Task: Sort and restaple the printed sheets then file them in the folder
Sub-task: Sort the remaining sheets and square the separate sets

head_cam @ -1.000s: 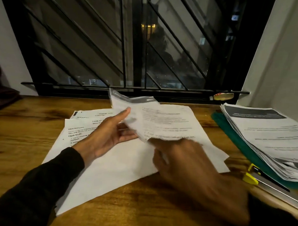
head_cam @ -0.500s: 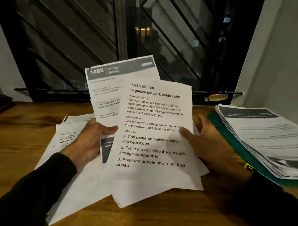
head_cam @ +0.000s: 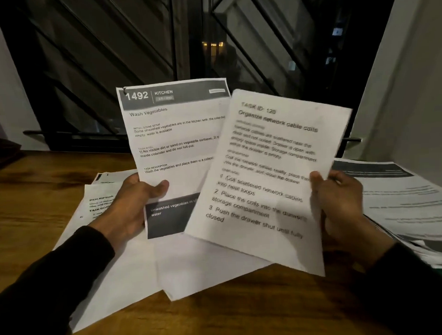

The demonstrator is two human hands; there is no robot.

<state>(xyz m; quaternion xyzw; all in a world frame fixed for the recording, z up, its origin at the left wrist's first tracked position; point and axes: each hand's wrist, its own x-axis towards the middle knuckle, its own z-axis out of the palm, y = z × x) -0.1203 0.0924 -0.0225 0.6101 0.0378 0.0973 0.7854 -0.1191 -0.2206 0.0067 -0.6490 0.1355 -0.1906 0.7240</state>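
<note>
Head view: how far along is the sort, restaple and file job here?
Early, still sorting. Done: nothing visibly restapled or filed. In hand: the left hand holds the "Wash Vegetables" sheet, the right hand the "Organize network cable coils" sheet. Left: loose sheets on the table and the stack at right.

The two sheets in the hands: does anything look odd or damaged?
The Wash Vegetables sheet, held by the left hand, has a torn, crumpled top left corner. The network cable sheet in the right hand tilts across it and looks undamaged.
</note>
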